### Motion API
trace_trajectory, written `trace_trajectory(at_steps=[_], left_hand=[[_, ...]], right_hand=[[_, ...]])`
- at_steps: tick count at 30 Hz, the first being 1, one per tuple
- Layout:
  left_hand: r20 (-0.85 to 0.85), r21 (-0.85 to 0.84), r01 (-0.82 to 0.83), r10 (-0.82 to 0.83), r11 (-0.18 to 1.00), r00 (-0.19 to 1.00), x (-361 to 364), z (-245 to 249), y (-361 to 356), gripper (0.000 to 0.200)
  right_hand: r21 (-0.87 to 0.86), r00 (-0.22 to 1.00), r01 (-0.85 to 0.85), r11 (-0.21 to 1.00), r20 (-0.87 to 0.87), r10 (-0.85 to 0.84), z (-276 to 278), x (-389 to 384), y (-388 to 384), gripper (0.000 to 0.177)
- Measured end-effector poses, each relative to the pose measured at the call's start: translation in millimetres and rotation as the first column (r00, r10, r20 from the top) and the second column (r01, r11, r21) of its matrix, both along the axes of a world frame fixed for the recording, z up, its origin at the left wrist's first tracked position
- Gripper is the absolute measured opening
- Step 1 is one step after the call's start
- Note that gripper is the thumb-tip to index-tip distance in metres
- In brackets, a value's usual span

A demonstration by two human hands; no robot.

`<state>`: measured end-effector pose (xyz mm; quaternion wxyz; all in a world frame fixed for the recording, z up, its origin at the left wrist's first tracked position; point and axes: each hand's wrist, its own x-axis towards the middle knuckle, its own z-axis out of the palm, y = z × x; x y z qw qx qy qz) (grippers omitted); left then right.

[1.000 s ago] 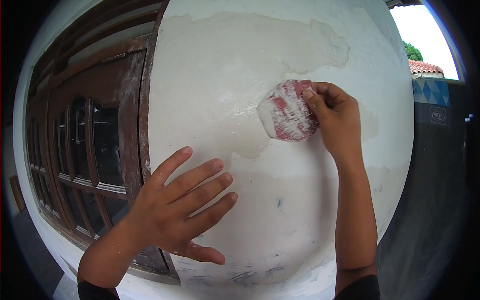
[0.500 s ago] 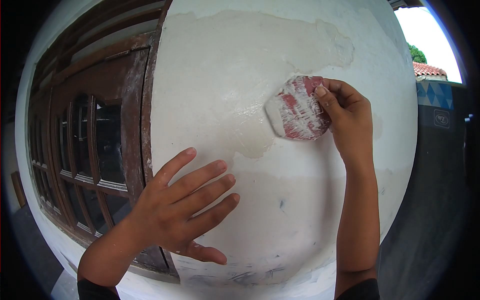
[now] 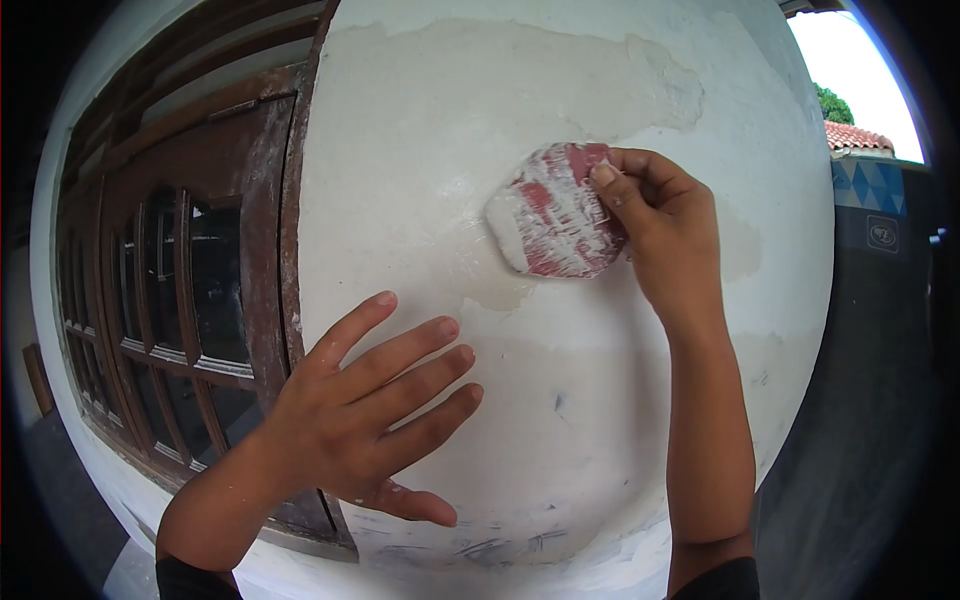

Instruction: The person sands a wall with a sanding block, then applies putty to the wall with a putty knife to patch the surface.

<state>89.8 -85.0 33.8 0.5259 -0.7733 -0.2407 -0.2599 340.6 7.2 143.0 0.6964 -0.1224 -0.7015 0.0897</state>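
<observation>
Pinched between thumb and fingers of my right hand [image 3: 660, 210] is a flat reddish putty scraper [image 3: 560, 215], smeared with white putty. Its left edge, thick with putty, lies against the white wall [image 3: 590, 430]. Around and above the scraper spreads a damp, beige-grey putty patch [image 3: 480, 85] with an uneven outline. My left hand [image 3: 390, 420] is held up in front of the wall, lower left, fingers spread and nothing in it. Small white specks dot its skin.
A brown wooden window frame [image 3: 285, 230] with dark glass panes borders the wall on the left. Dark scuff marks [image 3: 480, 548] run along the lower wall. At right stand a dark panel with a blue-patterned top [image 3: 868, 188] and a tiled roof [image 3: 855, 138] beyond.
My right hand has moved the scraper left across the wall, over part of the damp patch. The left hand has barely shifted, its fingers still spread.
</observation>
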Motion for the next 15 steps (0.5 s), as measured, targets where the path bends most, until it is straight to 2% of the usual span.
trace_trajectory(at_steps=[2,3,5,7,10,12,14,15], left_hand=[[-0.001,-0.004,0.0,0.0,1.0,1.0,3,1,0,0.084],[0.0,-0.005,-0.001,0.001,1.0,1.0,4,1,-1,0.084],[0.005,-0.008,0.005,-0.005,1.0,1.0,2,0,-4,0.084],[0.014,-0.006,0.008,-0.007,1.0,1.0,1,-3,-6,0.084],[0.006,-0.018,0.025,-0.025,1.0,1.0,0,-5,-6,0.083],[0.004,-0.007,0.009,-0.009,1.0,1.0,1,-3,-5,0.083],[0.01,-0.004,0.011,-0.011,1.0,1.0,0,-3,-5,0.083],[0.015,0.0,0.014,-0.014,1.0,1.0,0,-3,-6,0.084]], right_hand=[[0.059,0.973,0.209,0.976,0.091,-0.214,-2,-11,6,0.028],[0.108,0.961,0.262,0.959,0.059,-0.27,-1,-10,11,0.027],[0.055,0.975,0.221,0.974,-0.009,-0.221,5,6,14,0.026],[-0.027,0.987,0.078,0.997,-0.138,-0.081,8,18,10,0.024],[-0.055,0.994,-0.023,0.998,-0.109,0.017,4,16,2,0.025],[-0.029,0.999,0.045,0.999,-0.01,-0.045,-1,8,9,0.024],[-0.001,0.985,0.175,0.985,-0.01,-0.175,-1,12,15,0.024],[-0.001,0.984,0.177,0.984,-0.009,-0.177,0,17,10,0.024]])
